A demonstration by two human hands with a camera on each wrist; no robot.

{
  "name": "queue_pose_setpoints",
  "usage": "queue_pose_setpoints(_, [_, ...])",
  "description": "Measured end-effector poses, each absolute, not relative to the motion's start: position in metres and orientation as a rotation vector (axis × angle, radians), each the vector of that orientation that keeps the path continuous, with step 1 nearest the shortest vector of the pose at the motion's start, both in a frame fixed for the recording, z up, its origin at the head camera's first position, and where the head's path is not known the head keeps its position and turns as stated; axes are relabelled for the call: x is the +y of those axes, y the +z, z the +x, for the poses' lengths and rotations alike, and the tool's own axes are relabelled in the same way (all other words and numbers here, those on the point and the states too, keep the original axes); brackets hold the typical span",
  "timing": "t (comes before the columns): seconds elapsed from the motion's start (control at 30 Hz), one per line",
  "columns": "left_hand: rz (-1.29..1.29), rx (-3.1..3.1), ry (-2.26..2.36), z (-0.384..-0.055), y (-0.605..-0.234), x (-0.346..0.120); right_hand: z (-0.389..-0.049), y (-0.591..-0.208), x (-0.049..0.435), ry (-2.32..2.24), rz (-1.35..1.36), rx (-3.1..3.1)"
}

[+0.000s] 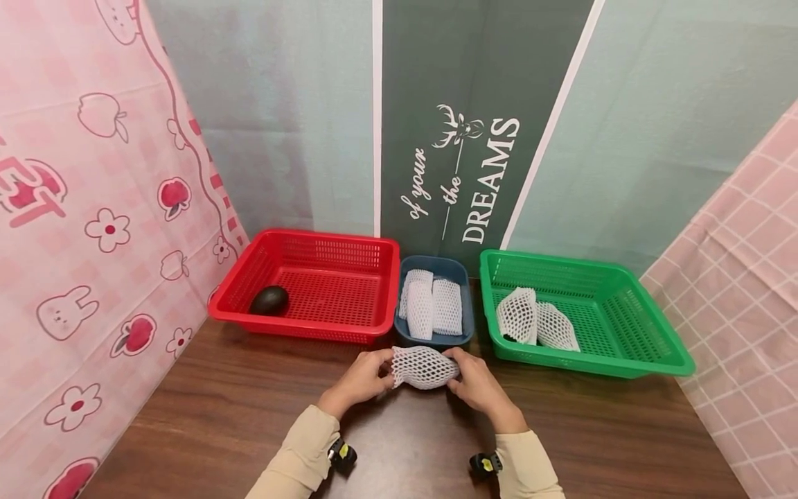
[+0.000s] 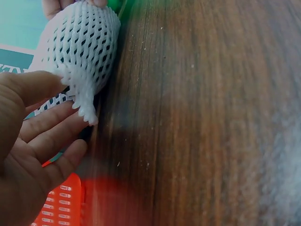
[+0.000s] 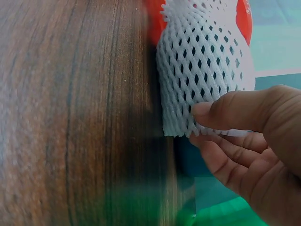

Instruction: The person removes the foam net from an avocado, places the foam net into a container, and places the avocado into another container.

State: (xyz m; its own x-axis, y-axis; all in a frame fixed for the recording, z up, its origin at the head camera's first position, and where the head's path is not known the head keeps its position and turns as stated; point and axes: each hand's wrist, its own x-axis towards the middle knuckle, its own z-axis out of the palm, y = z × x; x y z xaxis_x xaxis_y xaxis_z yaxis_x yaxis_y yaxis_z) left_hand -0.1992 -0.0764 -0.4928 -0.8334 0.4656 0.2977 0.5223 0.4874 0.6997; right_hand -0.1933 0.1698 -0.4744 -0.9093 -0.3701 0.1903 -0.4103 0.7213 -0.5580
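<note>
A white foam fruit net (image 1: 424, 367) lies sideways over the wooden table, bulging around something dark that shows through its mesh. My left hand (image 1: 366, 376) pinches the frilled left end between thumb and fingers; the left wrist view shows that end of the net (image 2: 84, 47) narrowing and flaring out. At the opposite end, my right hand (image 1: 479, 383) grips the rim, its thumb on the outside of the net (image 3: 202, 61) and the fingers beneath. The red basket (image 1: 318, 329) holds one dark oval fruit (image 1: 270, 301), like an avocado.
Behind the hands, a small blue bin (image 1: 436, 341) holds several flat white foam nets (image 1: 447, 305). To the right, a green basket (image 1: 586, 364) contains two netted pieces (image 1: 517, 315). Printed cloths hang behind and on both sides of the brown table (image 1: 206, 416).
</note>
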Motion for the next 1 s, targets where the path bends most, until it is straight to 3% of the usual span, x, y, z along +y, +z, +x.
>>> queue_pose_setpoints(1.0, [-0.834, -2.663, -1.319, -0.201, -0.498, -0.064, -0.190, -0.472, 0.169, 0.844, 0.617, -2.823])
